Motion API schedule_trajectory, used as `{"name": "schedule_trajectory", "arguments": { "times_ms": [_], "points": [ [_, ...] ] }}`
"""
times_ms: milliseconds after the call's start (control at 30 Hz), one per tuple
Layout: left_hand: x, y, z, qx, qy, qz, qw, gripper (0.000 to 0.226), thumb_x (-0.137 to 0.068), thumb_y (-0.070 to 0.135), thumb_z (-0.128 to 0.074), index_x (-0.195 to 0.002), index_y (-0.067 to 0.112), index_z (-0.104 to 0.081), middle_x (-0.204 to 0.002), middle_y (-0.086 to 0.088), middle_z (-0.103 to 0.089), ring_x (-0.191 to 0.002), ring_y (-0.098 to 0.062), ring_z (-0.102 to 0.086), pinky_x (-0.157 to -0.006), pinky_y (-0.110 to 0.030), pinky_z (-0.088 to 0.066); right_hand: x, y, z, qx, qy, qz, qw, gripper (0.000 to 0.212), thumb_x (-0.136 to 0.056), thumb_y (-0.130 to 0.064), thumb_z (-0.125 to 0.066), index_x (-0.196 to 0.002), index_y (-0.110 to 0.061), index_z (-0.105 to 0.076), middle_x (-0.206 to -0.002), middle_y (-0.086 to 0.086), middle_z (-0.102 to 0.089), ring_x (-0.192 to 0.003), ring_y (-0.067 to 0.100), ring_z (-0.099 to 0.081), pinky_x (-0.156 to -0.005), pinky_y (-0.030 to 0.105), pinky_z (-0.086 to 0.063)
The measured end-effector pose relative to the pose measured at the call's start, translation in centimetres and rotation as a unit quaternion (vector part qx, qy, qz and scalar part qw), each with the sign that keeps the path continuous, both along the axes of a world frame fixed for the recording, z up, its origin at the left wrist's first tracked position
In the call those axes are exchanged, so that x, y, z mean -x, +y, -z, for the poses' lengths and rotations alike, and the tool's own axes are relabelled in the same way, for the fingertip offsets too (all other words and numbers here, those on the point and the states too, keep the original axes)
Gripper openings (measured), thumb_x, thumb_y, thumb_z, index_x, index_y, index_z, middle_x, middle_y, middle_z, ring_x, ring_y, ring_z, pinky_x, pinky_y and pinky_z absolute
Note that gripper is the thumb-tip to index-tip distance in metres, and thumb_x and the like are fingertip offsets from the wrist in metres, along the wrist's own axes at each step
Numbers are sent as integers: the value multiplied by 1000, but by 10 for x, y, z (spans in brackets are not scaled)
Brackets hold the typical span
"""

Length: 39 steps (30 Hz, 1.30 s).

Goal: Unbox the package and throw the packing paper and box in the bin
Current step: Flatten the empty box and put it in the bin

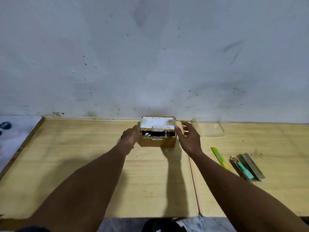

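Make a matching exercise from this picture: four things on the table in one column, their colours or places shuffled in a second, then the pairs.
Things:
1. cardboard box
2. utility knife
3. left hand
4. clear plastic container

Descriptions:
A. yellow-green, lying right of the right forearm
B. against the wall, between both hands
C. see-through, right of the box by the wall
D. on the box's left side

Pairs: 1-B, 2-A, 3-D, 4-C

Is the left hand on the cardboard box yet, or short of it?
Touching. The head view shows the left hand pressed flat against the left side of the cardboard box, with no table visible between them.
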State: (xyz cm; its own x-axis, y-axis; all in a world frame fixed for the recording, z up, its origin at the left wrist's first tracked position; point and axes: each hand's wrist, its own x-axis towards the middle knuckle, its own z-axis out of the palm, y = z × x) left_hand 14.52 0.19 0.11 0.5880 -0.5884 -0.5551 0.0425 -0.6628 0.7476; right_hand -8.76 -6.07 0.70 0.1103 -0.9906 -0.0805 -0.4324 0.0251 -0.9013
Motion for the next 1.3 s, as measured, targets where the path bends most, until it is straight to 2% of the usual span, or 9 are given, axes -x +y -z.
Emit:
{"name": "schedule_trajectory", "arguments": {
  "times_ms": [167, 267, 400, 467, 567, 700, 900, 1167, 1300],
  "points": [
    [4, -38, 5, 60, 38, -16, 997, 62, -83, 73, -43, -108, 20, -63, -96, -4, -65, -78, -24, -58, -77, -32, -44, -21, -44, 13, -100, -11, -15, 995, 80, -80, -60, -68, -147, -27, -38, -143, 9, -50, -129, 25, -50, -101, 32, -41],
    [4, -58, 22, 64, 60, -28, 996, 86, -62, 84, -46, -122, 25, -61, -120, 1, -63, -106, -28, -60, -94, -40, -47, -32, -64, 30, -152, 14, -42, 987, 95, -70, -57, -74, -151, -30, -30, -146, 6, -48, -128, 28, -52, -103, 42, -46],
    [17, -62, 29, 97, 24, -5, 995, 49, -85, 62, -55, -119, 26, -61, -118, -1, -64, -103, -25, -59, -90, -35, -47, -45, -71, 48, -182, -40, -37, 982, 72, -75, -32, -72, -141, -26, -45, -132, 0, -60, -108, 22, -63, -74, 32, -55],
    [19, -61, 38, 123, 6, -10, 992, 37, -92, 48, -58, -119, 23, -63, -115, 0, -67, -99, -21, -60, -85, -30, -44, -50, -70, 55, -176, -66, -35, 982, 62, -71, -38, -68, -130, -27, -54, -121, 1, -67, -99, 21, -67, -67, 30, -55],
    [20, -58, 42, 141, -14, -13, 990, 33, -93, 47, -58, -117, 26, -64, -113, 2, -68, -101, -20, -62, -85, -32, -46, -57, -65, 62, -169, -70, -11, 983, 65, -66, -54, -64, -127, -33, -53, -112, -2, -69, -100, 23, -67, -86, 48, -57],
    [22, -58, 41, 144, -17, -15, 989, 30, -94, 48, -57, -116, 28, -63, -112, 3, -67, -99, -19, -61, -87, -33, -49, -61, -59, 62, -129, -40, 11, 991, 74, -61, -74, -73, -121, -35, -55, -109, -7, -72, -98, 19, -70, -90, 46, -57],
    [34, -45, 23, 155, -2, -28, 987, 26, -96, 43, -57, -117, 28, -61, -105, 5, -64, -79, -1, -55, -61, -22, -44, -50, -41, 39, -91, -21, 15, 995, 59, -73, -58, -76, -122, -31, -58, -111, -11, -68, -99, 14, -65, -93, 37, -52],
    [54, 1, -19, 178, 18, -14, 984, 20, -91, 45, -62, -106, 32, -65, -105, 5, -69, -96, -19, -63, -91, -39, -54, -23, 19, -11, -78, -15, 46, 996, 74, -66, -68, -72, -128, -32, -55, -115, -9, -69, -105, 18, -65, -98, 43, -51],
    [73, 43, -39, 180, 34, 14, 983, 17, -91, 43, -62, -103, 31, -66, -101, 8, -69, -94, -17, -63, -87, -32, -51, 2, 66, -32, -78, -4, 58, 995, 66, -68, -64, -73, -124, -32, -57, -110, -9, -69, -101, 17, -66, -96, 42, -53]
  ]
}}
